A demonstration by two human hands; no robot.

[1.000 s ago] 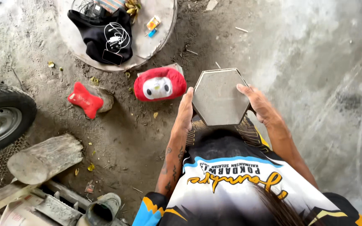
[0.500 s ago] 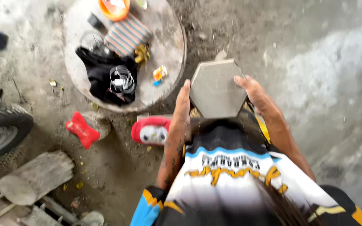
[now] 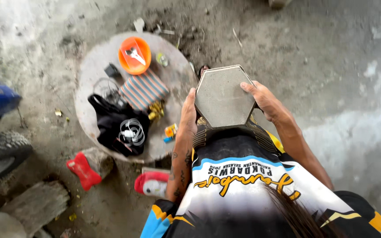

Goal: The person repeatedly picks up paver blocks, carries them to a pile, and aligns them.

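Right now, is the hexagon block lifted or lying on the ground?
Lifted: the left hand and right hand grip the grey hexagon block by opposite edges, against the belly.

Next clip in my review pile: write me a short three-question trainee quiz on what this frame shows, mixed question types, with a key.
1. True or false: both hands grip the grey hexagonal concrete block by its opposite edges.
2. Multiple choice: what lies in the orange round plastic bowl on the round concrete slab? A) a pair of scissors B) a spoon C) a phone
3. Fill in: on the slab, the striped cloth pouch lies just below the ____ in the picture.

Key
1. True: the left hand holds the left edge, the right hand the right edge.
2. A
3. orange bowl
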